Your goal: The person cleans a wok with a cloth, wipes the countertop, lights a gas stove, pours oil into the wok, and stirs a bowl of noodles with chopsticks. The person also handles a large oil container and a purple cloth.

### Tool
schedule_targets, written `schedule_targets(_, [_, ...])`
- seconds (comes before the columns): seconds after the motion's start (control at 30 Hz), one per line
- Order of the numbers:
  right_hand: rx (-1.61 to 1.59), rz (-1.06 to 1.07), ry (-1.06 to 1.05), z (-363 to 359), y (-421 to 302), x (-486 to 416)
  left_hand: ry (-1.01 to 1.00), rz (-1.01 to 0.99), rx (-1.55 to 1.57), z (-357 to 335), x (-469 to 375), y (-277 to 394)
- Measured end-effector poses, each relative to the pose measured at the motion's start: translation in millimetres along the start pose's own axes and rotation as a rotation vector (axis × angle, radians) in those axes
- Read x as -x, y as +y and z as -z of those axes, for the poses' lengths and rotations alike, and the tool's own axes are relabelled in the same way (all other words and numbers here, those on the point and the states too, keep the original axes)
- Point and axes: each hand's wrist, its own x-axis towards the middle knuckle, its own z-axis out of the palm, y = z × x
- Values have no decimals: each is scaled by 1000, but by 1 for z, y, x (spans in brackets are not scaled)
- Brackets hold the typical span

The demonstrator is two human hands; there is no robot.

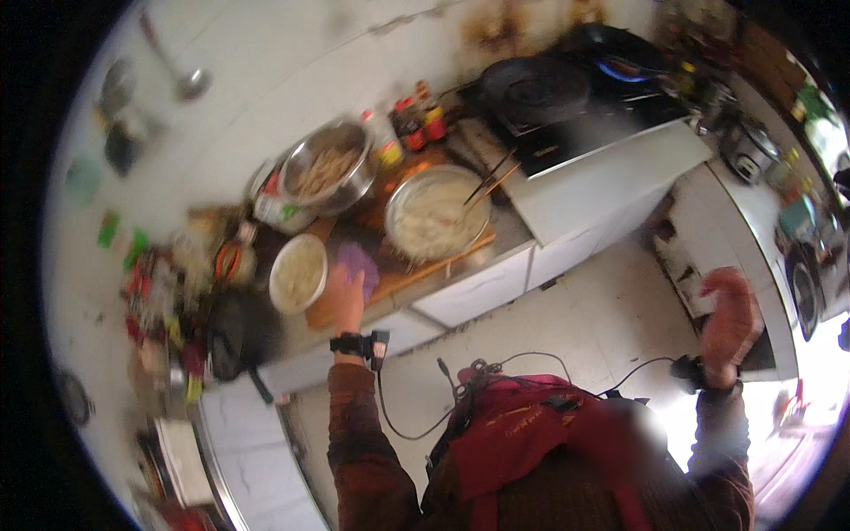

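My left hand (348,297) is on a purple cloth (358,267) that lies on a wooden board (321,314) at the counter's front. Just left of it stands a white bowl (299,273) of pale food. A metal basin (438,212) of pale, batter-like mixture sits to the right, with a pair of chopsticks (490,183) leaning in it. Behind, a steel bowl (328,167) holds brownish food pieces. Away from the counter, over at the right, my right hand (730,318) is raised with its fingers curled; it is blurred, and no object shows in it.
Sauce bottles (417,121) stand by the wall. A gas hob (571,106) with a blue flame and dark pans is at the back right. A rice cooker (749,154) stands on the right counter. A black pan (232,332) lies at the left. Cables hang before my apron.
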Motion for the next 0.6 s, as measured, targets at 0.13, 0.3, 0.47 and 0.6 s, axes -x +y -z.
schedule_targets(0.13, [108, -468, 198, -19, 49, 52, -66, 17, -301, -57, -21, -11])
schedule_targets(0.3, [259, -683, 353, 46, 75, 100, -39, -229, -213, -128, -58, 87])
schedule_targets(0.47, [460, -760, 502, 142, 88, 146, -10, -386, -150, -179, -38, 185])
schedule_targets(0.6, [528, -847, 641, 197, 103, 199, 24, -537, -67, -201, 1, 249])
